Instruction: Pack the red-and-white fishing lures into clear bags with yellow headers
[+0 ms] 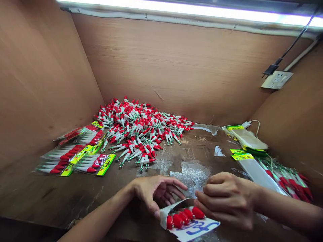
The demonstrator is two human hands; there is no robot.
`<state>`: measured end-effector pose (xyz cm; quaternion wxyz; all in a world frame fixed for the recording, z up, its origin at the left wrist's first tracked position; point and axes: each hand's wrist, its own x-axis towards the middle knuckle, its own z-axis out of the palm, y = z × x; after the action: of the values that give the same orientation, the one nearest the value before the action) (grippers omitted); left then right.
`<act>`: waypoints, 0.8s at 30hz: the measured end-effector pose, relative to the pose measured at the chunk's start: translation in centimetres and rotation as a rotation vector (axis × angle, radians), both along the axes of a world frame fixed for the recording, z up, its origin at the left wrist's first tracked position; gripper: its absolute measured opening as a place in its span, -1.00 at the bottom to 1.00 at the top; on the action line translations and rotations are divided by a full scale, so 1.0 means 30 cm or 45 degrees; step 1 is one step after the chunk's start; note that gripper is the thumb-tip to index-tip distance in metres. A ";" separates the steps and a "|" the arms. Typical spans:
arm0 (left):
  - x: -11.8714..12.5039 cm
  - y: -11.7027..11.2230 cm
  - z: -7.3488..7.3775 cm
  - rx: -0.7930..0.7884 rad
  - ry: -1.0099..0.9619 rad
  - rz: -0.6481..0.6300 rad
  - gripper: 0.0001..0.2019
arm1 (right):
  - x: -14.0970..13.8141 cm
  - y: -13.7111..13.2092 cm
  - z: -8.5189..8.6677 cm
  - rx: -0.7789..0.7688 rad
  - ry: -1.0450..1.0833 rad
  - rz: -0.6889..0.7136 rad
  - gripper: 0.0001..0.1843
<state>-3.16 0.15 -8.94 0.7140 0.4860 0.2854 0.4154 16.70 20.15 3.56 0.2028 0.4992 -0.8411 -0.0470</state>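
Note:
A small white cardboard holder (199, 228) with blue handwriting lies at the near edge, with several red-and-white fishing lures (178, 220) side by side in it, red ends toward me. My left hand (161, 193) arches over its left side, fingers curved and apart, the thumb by the holder's left edge. On the right, my right hand (225, 200) has its fingers curled together close against the holder and the rightmost lure. Whatever those fingers grip, if anything, is hidden.
A big heap of red-and-white lures (141, 124) fills the back left. Filled "BCT LURE" packs (93, 164) lie left of it. Clear packaging bags (259, 171) and more lures (294, 185) are at right. A plug (271, 69) hangs by the wall socket (277, 80).

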 end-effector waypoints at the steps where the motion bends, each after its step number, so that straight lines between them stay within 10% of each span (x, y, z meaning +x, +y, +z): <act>1: 0.000 0.002 -0.004 0.006 -0.006 -0.013 0.09 | 0.004 -0.002 -0.004 0.011 -0.032 -0.010 -0.76; 14: -0.010 -0.015 0.023 0.029 0.040 0.055 0.08 | 0.003 0.019 -0.046 -0.087 0.028 -0.017 -0.82; 24: -0.018 -0.035 0.084 0.237 0.607 0.480 -0.14 | -0.003 0.083 -0.136 -1.004 -0.744 -0.956 -0.82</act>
<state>-3.71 -0.91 -6.41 0.4898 0.5714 0.4907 0.4392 16.61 22.63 -0.50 0.1030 0.0487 -0.9342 0.3380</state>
